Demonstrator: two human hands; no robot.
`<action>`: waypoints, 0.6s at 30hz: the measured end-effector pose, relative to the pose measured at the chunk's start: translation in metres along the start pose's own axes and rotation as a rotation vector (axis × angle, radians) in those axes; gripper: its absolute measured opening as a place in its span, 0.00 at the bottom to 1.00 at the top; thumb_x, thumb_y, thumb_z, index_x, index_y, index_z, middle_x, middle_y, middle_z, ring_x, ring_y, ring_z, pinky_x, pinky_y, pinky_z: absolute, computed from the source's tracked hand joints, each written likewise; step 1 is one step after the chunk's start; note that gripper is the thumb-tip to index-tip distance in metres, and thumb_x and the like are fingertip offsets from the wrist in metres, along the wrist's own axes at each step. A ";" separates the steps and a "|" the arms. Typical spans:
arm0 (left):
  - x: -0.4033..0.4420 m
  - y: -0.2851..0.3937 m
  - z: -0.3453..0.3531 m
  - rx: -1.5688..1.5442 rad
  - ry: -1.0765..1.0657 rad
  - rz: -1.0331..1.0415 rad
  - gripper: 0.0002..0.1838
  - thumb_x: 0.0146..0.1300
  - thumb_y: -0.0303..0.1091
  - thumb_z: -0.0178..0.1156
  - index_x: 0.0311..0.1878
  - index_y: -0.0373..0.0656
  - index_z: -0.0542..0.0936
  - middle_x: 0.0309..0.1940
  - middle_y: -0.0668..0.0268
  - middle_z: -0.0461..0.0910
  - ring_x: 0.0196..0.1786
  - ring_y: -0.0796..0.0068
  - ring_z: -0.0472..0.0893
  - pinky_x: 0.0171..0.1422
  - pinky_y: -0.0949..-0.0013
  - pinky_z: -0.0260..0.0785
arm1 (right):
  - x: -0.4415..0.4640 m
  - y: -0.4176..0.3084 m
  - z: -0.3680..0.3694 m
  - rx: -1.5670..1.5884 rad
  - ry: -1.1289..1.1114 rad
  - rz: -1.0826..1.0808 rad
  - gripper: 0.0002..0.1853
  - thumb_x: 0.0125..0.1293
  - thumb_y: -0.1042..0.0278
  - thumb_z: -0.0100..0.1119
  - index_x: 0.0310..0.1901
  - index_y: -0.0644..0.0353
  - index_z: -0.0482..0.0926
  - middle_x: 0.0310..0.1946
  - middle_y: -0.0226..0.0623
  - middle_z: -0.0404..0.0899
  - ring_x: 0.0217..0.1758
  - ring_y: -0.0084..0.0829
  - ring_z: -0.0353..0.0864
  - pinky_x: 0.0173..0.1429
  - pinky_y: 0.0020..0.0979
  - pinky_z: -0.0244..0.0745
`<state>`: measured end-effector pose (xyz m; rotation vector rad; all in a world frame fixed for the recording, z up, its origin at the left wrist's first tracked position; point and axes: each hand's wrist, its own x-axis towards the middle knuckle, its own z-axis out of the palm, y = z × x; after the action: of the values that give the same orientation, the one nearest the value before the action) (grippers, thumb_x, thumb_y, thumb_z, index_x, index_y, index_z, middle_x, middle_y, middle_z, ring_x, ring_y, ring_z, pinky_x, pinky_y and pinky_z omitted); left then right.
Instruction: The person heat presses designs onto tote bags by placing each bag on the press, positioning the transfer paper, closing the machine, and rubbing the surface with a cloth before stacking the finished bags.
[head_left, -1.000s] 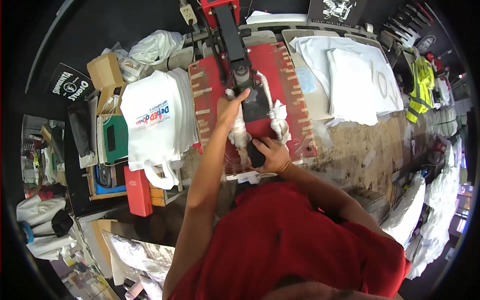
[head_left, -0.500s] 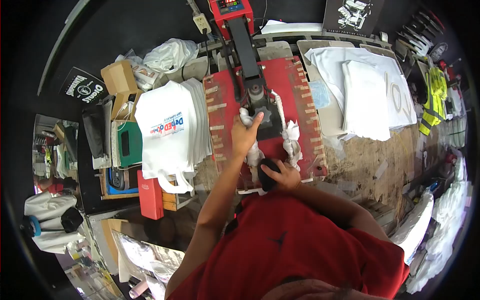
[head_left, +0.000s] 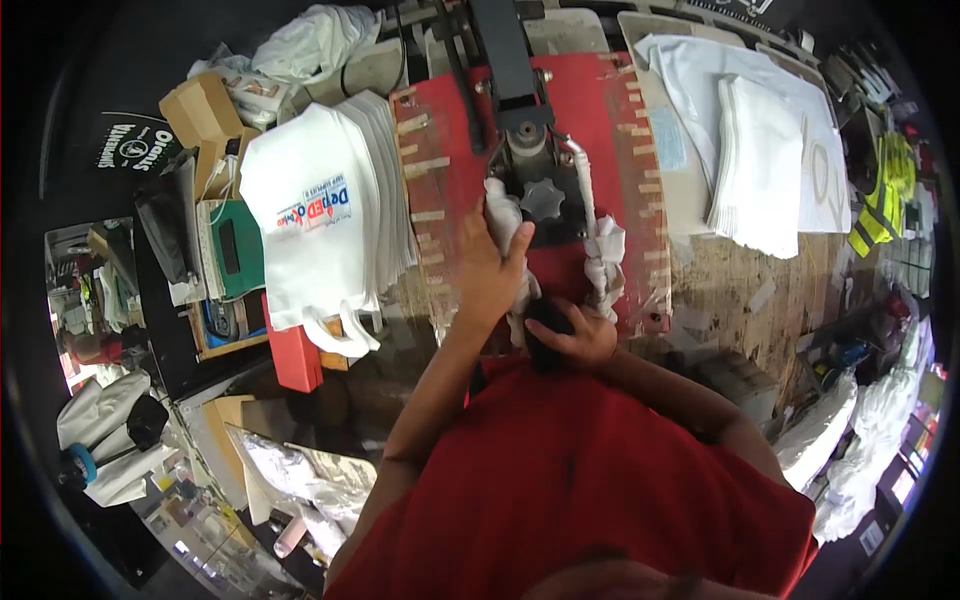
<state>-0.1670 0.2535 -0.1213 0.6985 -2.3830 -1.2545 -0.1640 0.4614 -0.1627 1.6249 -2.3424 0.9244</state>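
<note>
The left hand (head_left: 485, 275) lies against the cloth-wrapped left bar (head_left: 503, 207) near the middle of the red press plate (head_left: 605, 120), its thumb and fingers spread apart; I cannot tell how firmly the palm presses. Half a second ago its thumb reached the star-shaped knob (head_left: 543, 199); now the thumb is below it, and the knob sits free at about 1 o'clock from the hand, in full sight. The right hand (head_left: 588, 338), at 4 o'clock from the left, stays clamped on the black grip (head_left: 546, 352) at the plate's 6 o'clock end, thumb laid across it, just as in both earlier frames. The wrapped right bar (head_left: 604, 265) rises toward 12 o'clock beyond that hand. The red shirt (head_left: 590, 460) is close against the grip, whereas a second ago a gap showed between them. The view has shifted too: the red control box, visible at 12 o'clock before, is now out of frame. White bags (head_left: 300, 220) stand stacked at the plate's 9 o'clock, a red case (head_left: 292, 350) at 8, and a folded white cloth (head_left: 757, 165) lies toward 3
</note>
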 end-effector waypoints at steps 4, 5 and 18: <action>0.012 -0.001 0.021 0.170 0.178 0.060 0.38 0.66 0.56 0.65 0.61 0.27 0.70 0.53 0.38 0.76 0.58 0.40 0.77 0.63 0.50 0.68 | 0.003 -0.003 -0.008 0.104 -0.140 0.010 0.38 0.51 0.56 0.69 0.68 0.33 0.70 0.56 0.48 0.72 0.36 0.37 0.83 0.38 0.35 0.83; 0.018 0.006 0.011 0.091 0.035 -0.103 0.37 0.66 0.58 0.64 0.58 0.28 0.72 0.50 0.40 0.79 0.54 0.43 0.79 0.60 0.52 0.70 | 0.001 -0.006 -0.006 0.100 -0.135 0.009 0.38 0.51 0.56 0.69 0.68 0.33 0.70 0.56 0.48 0.72 0.36 0.37 0.83 0.38 0.35 0.83; 0.056 0.021 0.000 -0.143 -0.097 -0.316 0.38 0.61 0.64 0.66 0.50 0.29 0.77 0.44 0.44 0.83 0.49 0.49 0.83 0.55 0.57 0.72 | 0.025 -0.011 -0.004 0.097 -0.080 0.076 0.35 0.52 0.62 0.68 0.66 0.35 0.74 0.51 0.47 0.76 0.34 0.40 0.84 0.36 0.37 0.83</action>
<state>-0.2178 0.2311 -0.0994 1.0194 -2.2910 -1.6015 -0.1650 0.4410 -0.1438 1.6472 -2.4648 1.0217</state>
